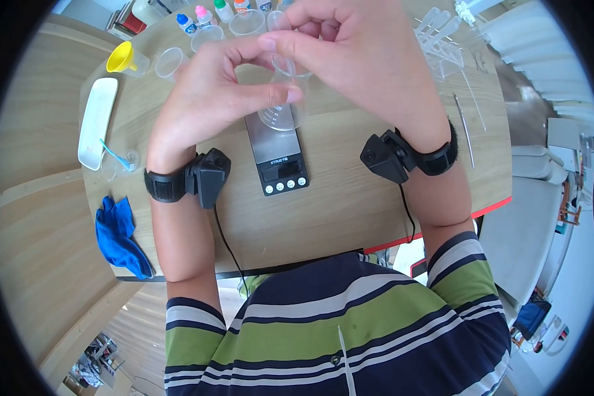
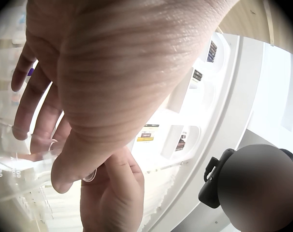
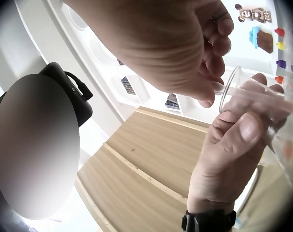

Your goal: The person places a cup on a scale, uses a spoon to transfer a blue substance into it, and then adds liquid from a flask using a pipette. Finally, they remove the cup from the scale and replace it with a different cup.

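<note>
My left hand (image 1: pixel 224 86) grips a clear conical flask (image 1: pixel 280 117) round its neck, with thumb on one side and fingers on the other. White graduation marks show on the flask's wall in the left wrist view. The fingertips of my right hand (image 1: pixel 356 59) pinch the top of a slender translucent tube (image 3: pixel 262 98). That tube runs through the flask's mouth (image 3: pixel 223 96) and down inside. In the head view the flask overlaps the steel plate of a digital scale (image 1: pixel 274 148), whose dark display and round buttons face me.
Clear cups (image 1: pixel 171 63) and small coloured-cap bottles (image 1: pixel 186 24) line the far edge. A yellow funnel (image 1: pixel 120 58), a white tray (image 1: pixel 98 122) and a blue cloth (image 1: pixel 120 237) lie left. A test tube rack (image 1: pixel 442 49) and a metal rod (image 1: pixel 464 129) are at right.
</note>
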A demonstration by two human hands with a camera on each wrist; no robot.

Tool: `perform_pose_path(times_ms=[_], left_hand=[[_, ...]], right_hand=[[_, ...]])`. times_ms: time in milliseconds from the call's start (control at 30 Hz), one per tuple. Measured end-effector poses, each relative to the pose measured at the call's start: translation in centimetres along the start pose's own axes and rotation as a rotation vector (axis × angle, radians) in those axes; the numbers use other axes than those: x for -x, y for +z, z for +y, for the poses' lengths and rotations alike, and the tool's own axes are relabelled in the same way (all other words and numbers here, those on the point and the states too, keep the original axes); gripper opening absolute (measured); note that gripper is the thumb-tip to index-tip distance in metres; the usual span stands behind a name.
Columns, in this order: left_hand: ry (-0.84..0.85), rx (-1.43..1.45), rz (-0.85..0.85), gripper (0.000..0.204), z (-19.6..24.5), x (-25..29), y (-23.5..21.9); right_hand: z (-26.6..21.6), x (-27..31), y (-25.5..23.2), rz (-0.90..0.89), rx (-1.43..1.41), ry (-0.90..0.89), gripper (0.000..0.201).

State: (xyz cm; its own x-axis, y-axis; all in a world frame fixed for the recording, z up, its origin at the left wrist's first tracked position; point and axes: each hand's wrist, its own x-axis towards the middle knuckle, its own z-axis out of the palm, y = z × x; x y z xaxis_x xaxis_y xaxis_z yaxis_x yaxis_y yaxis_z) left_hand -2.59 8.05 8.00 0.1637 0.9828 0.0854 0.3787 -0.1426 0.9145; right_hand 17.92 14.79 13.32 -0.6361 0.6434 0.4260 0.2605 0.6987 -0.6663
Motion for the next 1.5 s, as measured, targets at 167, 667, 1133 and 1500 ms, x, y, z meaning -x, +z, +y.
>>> perform_pose_path(times_ms=[167, 667, 1133, 1500], left_hand=[[-0.022, 0.014, 0.004, 0.03, 0.1, 0.1, -0.3], [-0.056, 0.08, -0.013, 0.026, 0.3, 0.1, -0.5], [-0.047, 0.088, -0.005, 0.027, 0.0, 0.2, -0.5], [-0.043, 0.067, -0.017, 0.034, 0.1, 0.2, -0.5]], right_hand=[[-0.8, -0.2, -0.9, -0.029, -0.17, 0.175, 0.018], [-1.5, -0.2, -0.8, -0.035, -0.209, 0.254, 0.013], [2.1, 0.3, 0.6, 0.016, -0.157, 0.191, 0.022], [2.0, 0.3, 0.7, 0.051, -0.131, 0.145, 0.018]])
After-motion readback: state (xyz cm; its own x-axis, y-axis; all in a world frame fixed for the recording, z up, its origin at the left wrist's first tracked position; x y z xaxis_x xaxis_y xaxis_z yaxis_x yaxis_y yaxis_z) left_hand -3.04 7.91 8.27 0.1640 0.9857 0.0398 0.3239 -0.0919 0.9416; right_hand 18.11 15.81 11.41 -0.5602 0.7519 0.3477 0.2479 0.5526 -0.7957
